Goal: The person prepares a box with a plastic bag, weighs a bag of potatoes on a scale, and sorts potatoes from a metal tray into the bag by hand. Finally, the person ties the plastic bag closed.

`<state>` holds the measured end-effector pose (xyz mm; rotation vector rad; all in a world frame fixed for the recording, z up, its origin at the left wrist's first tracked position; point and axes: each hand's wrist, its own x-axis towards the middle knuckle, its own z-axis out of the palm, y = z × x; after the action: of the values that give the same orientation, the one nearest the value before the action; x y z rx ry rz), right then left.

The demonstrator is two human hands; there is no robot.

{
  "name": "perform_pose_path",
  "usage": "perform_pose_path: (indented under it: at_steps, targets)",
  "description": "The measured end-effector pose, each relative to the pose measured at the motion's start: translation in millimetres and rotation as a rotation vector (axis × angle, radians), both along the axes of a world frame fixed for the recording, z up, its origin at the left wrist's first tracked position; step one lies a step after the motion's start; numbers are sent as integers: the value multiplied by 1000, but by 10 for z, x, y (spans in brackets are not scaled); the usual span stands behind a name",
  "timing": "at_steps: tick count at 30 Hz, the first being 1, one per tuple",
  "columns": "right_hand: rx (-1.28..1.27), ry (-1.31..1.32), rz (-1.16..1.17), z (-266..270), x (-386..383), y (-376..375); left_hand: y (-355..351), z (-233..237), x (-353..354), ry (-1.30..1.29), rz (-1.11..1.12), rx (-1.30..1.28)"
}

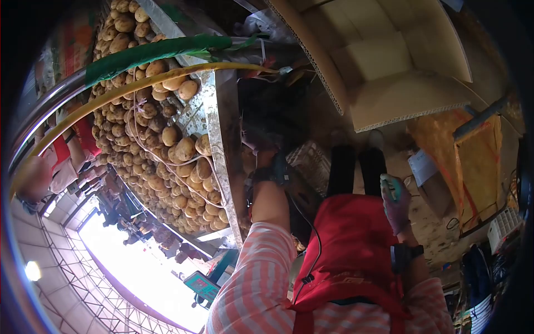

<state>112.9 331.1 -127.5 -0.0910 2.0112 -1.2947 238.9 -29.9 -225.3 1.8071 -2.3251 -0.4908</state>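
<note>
Potato stall (167,133) at your left, cardboard box (389,61) ahead.
Your gloved right hand (396,209) grips a small green object (389,188) beside your leg; your left hand (261,153) reaches into shadow, finger state unclear.

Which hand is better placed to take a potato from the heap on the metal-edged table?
Left, probably. The left hand is raised beside the metal table edge bounding the brown potatoes; its fingers are lost in shadow. The purple-gloved right hand grips a small green object farther away.
</note>
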Motion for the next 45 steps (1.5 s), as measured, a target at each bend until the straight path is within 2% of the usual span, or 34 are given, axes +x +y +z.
perform_pose_path:
  at_steps: [2,4,5,7,8,10,12,16,17,20,21,22,23,24,25,26,27,28,29,30,31,33,34,35,36,37,38,39,40,41,43,45]
  targets:
    - [23,3,17,40,-37,38,-27,5,6,122,-48,-107]
    - [60,-167,-32,60,-92,108,-72,-5,-21,182,-86,-174]
    - [62,-165,-32,32,-110,153,-82,-3,-37,179,-106,-200]
    - [52,37,18,-31,-131,232,-90,8,-61,168,-163,-282]
    - [52,37,19,-18,-148,242,-60,76,-92,169,-162,-282]
    - [40,68,28,18,-186,253,17,295,-168,-179,-227,-332]
    - [23,-23,-22,76,-197,237,94,391,-126,-234,-227,-323]
    - [-72,-291,-154,140,-176,281,362,539,106,-109,-165,-140]
    - [-77,-283,-151,137,-158,296,484,580,168,-88,-152,-62]
    - [-42,-310,-52,306,-211,309,1202,806,396,-95,-113,378]
    - [-46,-302,-49,380,-228,308,1481,716,797,-232,-878,218]
    - [-33,-332,25,421,-237,311,1783,1109,617,-585,-1042,702]
    - [-16,-360,99,454,-248,324,2078,1160,877,3,-1245,792]
    - [-97,-308,180,469,-264,343,2368,1436,823,-200,-1441,1002]
    - [-92,-295,186,506,-266,338,2562,1787,677,-172,-1489,1054]
    - [-29,-274,304,565,-251,304,2723,2061,588,-143,-1536,1105]
    - [34,-249,419,649,-237,279,2860,2109,673,-126,-1542,1092]
    - [40,-227,420,752,-229,268,2970,2069,791,-18,-1365,1042]
    - [61,-419,443,854,-238,254,3045,2057,808,91,-1189,986]
    - [81,-604,463,952,-276,218,2943,2233,563,36,-1440,725]
    - [82,-566,469,1056,-325,149,2808,2382,359,59,-1448,690]
    - [43,-456,715,1244,-382,77,2566,2728,56,183,-1285,794]
    - [-46,-850,394,1092,-285,132,2485,2975,-92,202,-1286,773]
    - [-43,-827,405,1081,-308,119,2410,3246,-240,290,-1096,772]
    - [-195,-765,351,1088,-359,54,2325,3459,-346,376,-907,769]
    - [-346,-702,297,1126,-432,-32,2240,3619,-412,395,-910,752]
    - [-344,-684,307,1217,-543,-145,2162,3756,-453,440,-798,820]
    - [-483,-746,122,1360,-693,-298,2086,3836,-472,483,-686,890]
    - [-625,-798,-67,1522,-857,-456,2003,3787,-471,629,-776,750]
    - [-630,-773,-60,1762,-1053,-610,1912,3820,-467,648,-791,739]
    - [-883,-709,-60,2243,-1367,-857,1701,3888,-453,600,-754,848]
    - [-946,-649,-80,2407,-1537,-1048,1521,3907,-494,620,-742,855]
